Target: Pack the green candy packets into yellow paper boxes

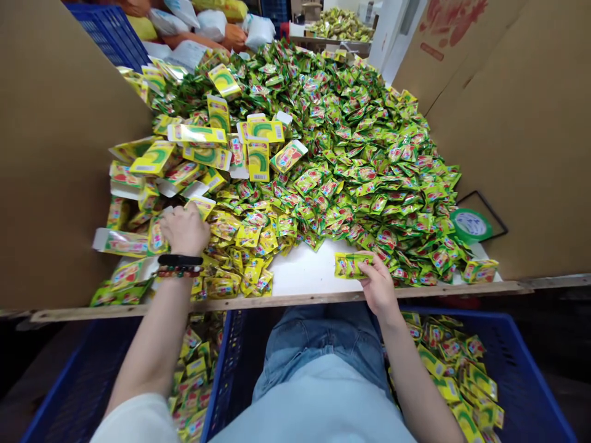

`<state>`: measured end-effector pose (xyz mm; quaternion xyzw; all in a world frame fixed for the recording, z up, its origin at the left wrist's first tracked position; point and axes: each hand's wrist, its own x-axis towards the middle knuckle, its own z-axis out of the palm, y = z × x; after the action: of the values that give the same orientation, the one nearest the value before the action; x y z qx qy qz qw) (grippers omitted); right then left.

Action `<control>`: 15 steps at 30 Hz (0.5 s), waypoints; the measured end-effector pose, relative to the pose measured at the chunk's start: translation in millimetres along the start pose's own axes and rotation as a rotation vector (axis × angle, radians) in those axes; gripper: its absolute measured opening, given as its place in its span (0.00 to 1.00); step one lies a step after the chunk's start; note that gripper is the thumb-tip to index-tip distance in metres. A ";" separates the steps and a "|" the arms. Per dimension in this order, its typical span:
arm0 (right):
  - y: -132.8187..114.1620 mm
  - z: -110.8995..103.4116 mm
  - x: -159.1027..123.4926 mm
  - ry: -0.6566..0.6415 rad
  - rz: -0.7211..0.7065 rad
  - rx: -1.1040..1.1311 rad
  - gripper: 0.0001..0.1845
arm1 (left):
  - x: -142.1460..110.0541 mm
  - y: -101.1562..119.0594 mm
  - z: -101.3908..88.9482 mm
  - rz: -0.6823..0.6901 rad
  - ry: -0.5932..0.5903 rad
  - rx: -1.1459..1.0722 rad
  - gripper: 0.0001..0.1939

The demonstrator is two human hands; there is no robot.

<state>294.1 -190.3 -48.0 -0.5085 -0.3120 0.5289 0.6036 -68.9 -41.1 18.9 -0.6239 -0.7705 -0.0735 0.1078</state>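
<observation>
My right hand (pixel 378 282) pinches a flat green-and-yellow sachet packet (pixel 349 266) over the white tabletop (pixel 302 268). Whether the packet is one piece or a few stacked is hard to tell. On the left, my left hand (pixel 184 229) reaches into loose printed boxes, its fingers curled down at a small yellow box (pixel 203 207); the fingertips are partly hidden. Several more yellow boxes (pixel 258 159) lie in a heap beyond that hand. Yellow sachets (pixel 249 237) spread to its right, and a large mound of green sachets (pixel 364 154) fills the middle and right.
Cardboard walls (pixel 517 135) flank the table on both sides. A roll of green tape (pixel 471 225) leans at the right. Below the wooden front edge (pixel 295 300) stand blue crates (pixel 530 369) holding yellow boxes. Filled sacks (pixel 212 26) and a blue basket (pixel 108 34) are at the back.
</observation>
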 end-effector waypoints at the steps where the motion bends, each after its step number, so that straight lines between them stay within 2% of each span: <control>1: -2.3 -0.1 -1.2 -0.017 0.010 0.015 0.15 | -3.5 3.1 -1.9 0.023 0.010 0.010 0.14; 5: -8.5 0.8 -4.6 -0.017 -0.035 0.010 0.15 | -34.3 28.6 -6.7 0.125 0.111 -0.081 0.18; 8: -9.5 1.9 -6.1 -0.012 -0.097 -0.054 0.14 | -54.1 41.6 0.9 0.154 0.171 -0.162 0.22; 11: -9.9 1.8 -8.5 -0.033 -0.111 -0.100 0.15 | -55.9 32.5 14.4 0.103 0.189 -0.181 0.28; 15: -7.6 1.7 -11.8 -0.039 -0.109 -0.111 0.14 | -41.9 3.2 20.5 0.022 0.056 -0.205 0.26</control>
<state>292.1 -200.5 -38.4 -0.5132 -0.3798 0.4868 0.5961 -58.9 -75.0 -11.8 -0.6376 -0.7489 -0.1681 0.0658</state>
